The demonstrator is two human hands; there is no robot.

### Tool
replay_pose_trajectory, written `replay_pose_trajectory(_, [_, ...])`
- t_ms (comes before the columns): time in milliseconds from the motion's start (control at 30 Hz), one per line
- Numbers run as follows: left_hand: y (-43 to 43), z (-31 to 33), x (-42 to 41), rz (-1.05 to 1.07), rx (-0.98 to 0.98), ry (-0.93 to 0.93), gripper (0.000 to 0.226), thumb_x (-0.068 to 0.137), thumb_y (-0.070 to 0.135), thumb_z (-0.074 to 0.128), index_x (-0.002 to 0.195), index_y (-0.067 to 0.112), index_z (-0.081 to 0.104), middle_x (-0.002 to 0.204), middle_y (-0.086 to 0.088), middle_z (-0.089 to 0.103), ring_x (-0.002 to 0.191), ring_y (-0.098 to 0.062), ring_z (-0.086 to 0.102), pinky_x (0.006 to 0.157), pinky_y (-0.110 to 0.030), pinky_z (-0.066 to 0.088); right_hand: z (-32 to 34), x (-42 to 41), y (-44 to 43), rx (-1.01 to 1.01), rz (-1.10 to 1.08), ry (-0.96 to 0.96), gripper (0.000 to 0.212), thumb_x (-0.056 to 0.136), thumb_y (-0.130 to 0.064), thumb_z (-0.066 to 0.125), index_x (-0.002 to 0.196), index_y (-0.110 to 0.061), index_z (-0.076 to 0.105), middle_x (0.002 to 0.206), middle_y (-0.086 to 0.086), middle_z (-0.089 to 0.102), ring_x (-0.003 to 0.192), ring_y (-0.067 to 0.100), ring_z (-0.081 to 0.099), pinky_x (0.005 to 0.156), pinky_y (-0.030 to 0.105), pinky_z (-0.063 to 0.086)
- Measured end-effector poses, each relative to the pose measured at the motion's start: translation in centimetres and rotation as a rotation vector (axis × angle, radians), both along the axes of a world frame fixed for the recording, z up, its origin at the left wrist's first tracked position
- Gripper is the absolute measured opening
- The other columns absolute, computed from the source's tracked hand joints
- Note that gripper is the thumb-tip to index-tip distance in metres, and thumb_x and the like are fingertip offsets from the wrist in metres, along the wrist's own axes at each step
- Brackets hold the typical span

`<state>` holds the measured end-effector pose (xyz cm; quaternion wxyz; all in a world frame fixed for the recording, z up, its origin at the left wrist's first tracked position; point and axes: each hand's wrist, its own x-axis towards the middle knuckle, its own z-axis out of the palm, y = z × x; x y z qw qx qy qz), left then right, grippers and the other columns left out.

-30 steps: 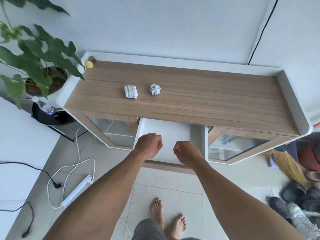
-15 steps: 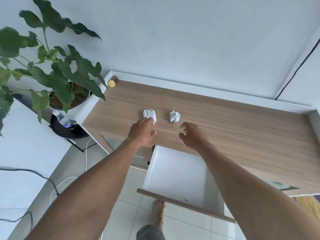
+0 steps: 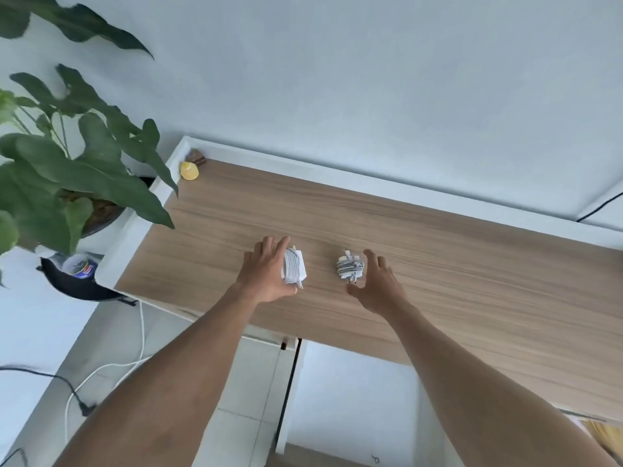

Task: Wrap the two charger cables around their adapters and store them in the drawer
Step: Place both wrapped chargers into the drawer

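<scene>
Left hand [image 3: 266, 276] laid over the left charger [image 3: 294, 271], fingers spread across its far side and thumb tucked near its front corner; touching it, grip not fully closed, so whether it counts as grasped cannot be told. Right hand [image 3: 379, 287] released, fingers fanned apart, palm just beside the right charger [image 3: 350, 269] on its right; contact with it unclear, nothing gripped.

Left charger: white adapter with cable wound in neat parallel turns, lying flat on the tabletop [image 3: 438, 264], half hidden under the left hand. Right charger: cable bundled more loosely around its adapter, plug prongs showing at the top, sitting on the tabletop a little apart from the first. Both near the front-middle of the wooden surface, between the two hands.

Below the tabletop's front edge, the drawer [image 3: 354, 399] pulled out, white inside, seen between the two forearms; its wooden front just visible at the bottom edge of the view.

At the far left corner of the tabletop, a small yellow object [image 3: 189, 170] beside a small brown one [image 3: 196, 158]. Off the left end, a leafy potted plant [image 3: 67, 176], with a plastic bottle [image 3: 81, 266] beneath its leaves. On the tiled floor, a white cable [image 3: 111, 365] and a black cable [image 3: 60, 382] trailing.
</scene>
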<state>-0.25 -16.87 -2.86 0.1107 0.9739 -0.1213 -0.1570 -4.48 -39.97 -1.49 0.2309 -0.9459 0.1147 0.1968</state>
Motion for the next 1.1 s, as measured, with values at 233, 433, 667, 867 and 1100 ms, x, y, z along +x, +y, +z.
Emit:
replay_pose_trajectory(233, [0.5, -1.3, 1.5, -0.042, -0.007, 0.075, 0.101, 0.059, 0.052, 0.079, 0.143, 0.024, 0.029, 0.134, -0.006, 0.037, 0.127, -0.027, 0.039, 0.104, -0.045, 0.034, -1.4, 1.7, 1.0, -0.039, -0.017, 0.023, 0.078, 0.077, -0.049, 0.068, 0.14, -0.026, 0.028, 0.136, 0.004, 0.041, 0.127, 0.027, 0.042, 0.103, 0.045, 0.037])
replay_pose_trajectory(433, [0.1, -1.4, 2.0, -0.044, -0.018, 0.103, 0.096, 0.061, 0.052, 0.079, 0.14, 0.022, 0.034, 0.131, -0.005, 0.04, 0.124, -0.025, 0.044, 0.1, -0.045, 0.04, -2.1, 1.5, 1.5, -0.084, -0.086, -0.038, 0.061, 0.08, -0.037, 0.066, 0.133, -0.023, 0.039, 0.129, 0.005, 0.05, 0.121, 0.027, 0.047, 0.099, 0.042, 0.038])
replay_pose_trajectory(667, [0.2, -1.5, 0.3, 0.005, -0.099, 0.06, 0.092, 0.057, 0.05, 0.08, 0.134, 0.019, 0.04, 0.125, -0.004, 0.044, 0.118, -0.023, 0.048, 0.096, -0.043, 0.044, -1.6, 0.1, 1.0, -0.059, -0.108, -0.077, 0.06, 0.078, -0.036, 0.067, 0.131, -0.021, 0.041, 0.125, 0.004, 0.054, 0.118, 0.026, 0.049, 0.098, 0.04, 0.038])
replay_pose_trajectory(867, [-1.4, -0.1, -2.3, -0.029, -0.154, 0.041, 0.09, 0.059, 0.047, 0.078, 0.135, 0.019, 0.039, 0.126, -0.004, 0.044, 0.116, -0.024, 0.049, 0.097, -0.041, 0.041, -0.1, -2.9, 0.5, -0.022, -0.14, -0.111, 0.059, 0.077, -0.034, 0.067, 0.129, -0.022, 0.043, 0.122, 0.003, 0.054, 0.116, 0.026, 0.051, 0.096, 0.04, 0.041])
replay_pose_trajectory(1100, [-4.6, 1.4, -8.3, -0.114, -0.202, 0.036, 0.087, 0.059, 0.049, 0.075, 0.133, 0.021, 0.039, 0.122, -0.002, 0.045, 0.114, -0.022, 0.049, 0.097, -0.041, 0.041, 1.3, -9.2, -1.5, 0.042, -0.207, -0.161, 0.06, 0.077, -0.032, 0.066, 0.131, -0.02, 0.042, 0.123, 0.005, 0.052, 0.115, 0.027, 0.051, 0.091, 0.038, 0.043])
